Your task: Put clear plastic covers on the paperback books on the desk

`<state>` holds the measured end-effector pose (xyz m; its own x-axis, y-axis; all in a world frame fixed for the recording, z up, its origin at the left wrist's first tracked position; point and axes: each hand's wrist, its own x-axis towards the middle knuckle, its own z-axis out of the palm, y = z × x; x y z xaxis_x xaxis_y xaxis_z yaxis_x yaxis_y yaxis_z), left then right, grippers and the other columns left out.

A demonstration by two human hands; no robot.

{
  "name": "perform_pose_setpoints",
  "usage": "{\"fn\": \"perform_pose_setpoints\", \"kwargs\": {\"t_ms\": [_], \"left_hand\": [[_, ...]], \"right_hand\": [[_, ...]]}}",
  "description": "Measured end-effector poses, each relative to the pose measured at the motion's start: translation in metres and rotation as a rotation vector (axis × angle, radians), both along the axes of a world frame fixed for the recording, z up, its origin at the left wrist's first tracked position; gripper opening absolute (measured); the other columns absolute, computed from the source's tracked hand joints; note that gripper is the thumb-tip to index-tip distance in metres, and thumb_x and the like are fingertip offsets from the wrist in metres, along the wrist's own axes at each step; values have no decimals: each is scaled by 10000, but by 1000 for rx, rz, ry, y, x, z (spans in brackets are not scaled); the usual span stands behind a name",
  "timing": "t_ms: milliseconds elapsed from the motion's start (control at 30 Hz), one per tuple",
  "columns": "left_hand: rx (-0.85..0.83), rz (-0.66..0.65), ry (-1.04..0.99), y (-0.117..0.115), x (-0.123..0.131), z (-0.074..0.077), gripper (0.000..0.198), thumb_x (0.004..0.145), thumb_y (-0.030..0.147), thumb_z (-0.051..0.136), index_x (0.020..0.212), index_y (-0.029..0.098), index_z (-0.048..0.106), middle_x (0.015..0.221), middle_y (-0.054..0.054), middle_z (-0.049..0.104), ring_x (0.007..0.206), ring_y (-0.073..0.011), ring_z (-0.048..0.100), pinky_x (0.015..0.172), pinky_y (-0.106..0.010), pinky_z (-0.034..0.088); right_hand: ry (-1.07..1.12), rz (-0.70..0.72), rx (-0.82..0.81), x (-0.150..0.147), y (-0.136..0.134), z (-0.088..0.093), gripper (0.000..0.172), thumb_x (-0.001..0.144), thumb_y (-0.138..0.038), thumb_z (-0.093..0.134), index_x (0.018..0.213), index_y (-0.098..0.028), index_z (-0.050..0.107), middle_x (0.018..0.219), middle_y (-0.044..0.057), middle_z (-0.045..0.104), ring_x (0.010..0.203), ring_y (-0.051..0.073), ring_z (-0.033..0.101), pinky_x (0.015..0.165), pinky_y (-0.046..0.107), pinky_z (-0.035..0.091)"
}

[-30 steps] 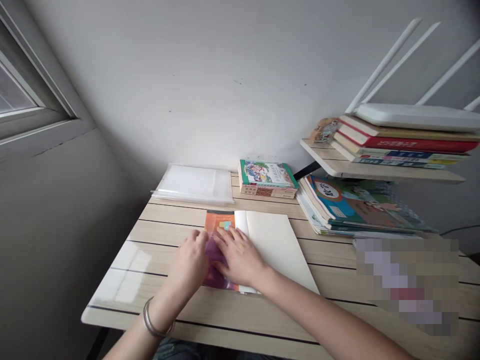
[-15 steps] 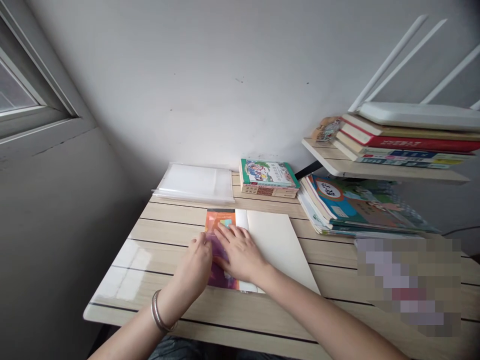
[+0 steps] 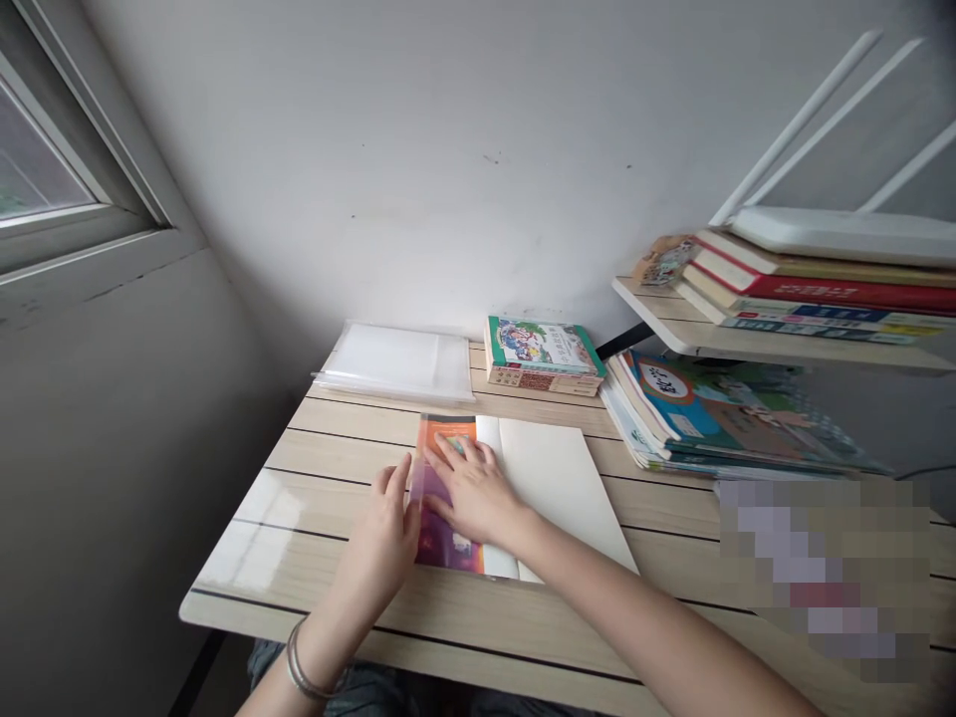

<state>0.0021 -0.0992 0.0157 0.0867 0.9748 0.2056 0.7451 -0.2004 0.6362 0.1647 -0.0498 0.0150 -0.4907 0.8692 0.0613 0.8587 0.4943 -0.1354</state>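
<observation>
A book lies open on the desk, its blank white page [image 3: 557, 478] to the right and an orange-and-purple cover flap [image 3: 452, 551] to the left. Clear film seems to stick out a little past the flap's left edge. My right hand [image 3: 478, 498] presses flat on the flap with its fingers spread, the forearm crossing the page's lower part. At the flap's left edge is my left hand [image 3: 388, 518], fingers stretched upward and thumb against the edge; it grips nothing that I can see. A silvery bangle [image 3: 299, 662] circles the left wrist.
Clear plastic covers [image 3: 395, 360] lie at the desk's back left. Beside them is a small stack of green-edged books [image 3: 545, 349]. Textbooks [image 3: 717, 408] are piled at the right under a raised shelf [image 3: 657, 309] carrying more books [image 3: 814, 289]. A blurred-out patch [image 3: 822, 578] covers the right side.
My left hand has gone from closed fingers at the flap's edge to straighter, loosened ones. My right hand stays flat on the flap. The view has shifted slightly.
</observation>
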Motion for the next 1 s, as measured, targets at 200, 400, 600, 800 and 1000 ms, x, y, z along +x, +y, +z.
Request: {"fn": "perform_pose_setpoints", "kwargs": {"t_ms": [200, 400, 600, 800, 1000], "left_hand": [[76, 20, -91, -20, -5, -23, 456, 835, 201, 504, 1286, 140, 467, 1162, -137, 581, 750, -153, 657, 717, -331, 572], [222, 4, 18, -34, 0, -25, 328, 842, 131, 465, 1150, 160, 575, 1083, -114, 597, 970, -217, 620, 847, -391, 541], [279, 26, 92, -35, 8, -27, 376, 860, 72, 416, 1209, 155, 529, 1035, -112, 584, 907, -213, 597, 785, -392, 548], [303, 19, 146, -40, 7, -31, 350, 894, 89, 424, 1214, 179, 530, 1059, -105, 580, 878, -205, 580, 765, -369, 540], [312, -12, 186, -44, 4, -33, 346, 915, 99, 436, 1244, 168, 515, 1067, -106, 577, 883, -200, 570, 785, -371, 531]], "right_hand": [[99, 4, 29, -4, -2, -2, 541, 910, -434, 437, 1379, -164, 449, 1483, 141, 370, 1334, 351, 312, 1076, 544, 223], [557, -262, -252, -4, 37, 19, 286, 905, -286, 427, 913, -177, 691, 1015, 76, 700, 993, 208, 602, 885, 312, 432], [679, -434, -435, -19, 88, 17, 266, 812, -360, 588, 640, -160, 622, 564, 6, 630, 495, 111, 571, 500, 209, 443], [754, -537, -600, -26, 101, 9, 206, 745, -164, 639, 552, -147, 571, 485, 4, 603, 406, 81, 541, 423, 173, 447], [789, -575, -598, -23, 102, 2, 248, 763, -233, 660, 551, -159, 554, 460, 2, 598, 400, 86, 546, 384, 160, 429]]}}
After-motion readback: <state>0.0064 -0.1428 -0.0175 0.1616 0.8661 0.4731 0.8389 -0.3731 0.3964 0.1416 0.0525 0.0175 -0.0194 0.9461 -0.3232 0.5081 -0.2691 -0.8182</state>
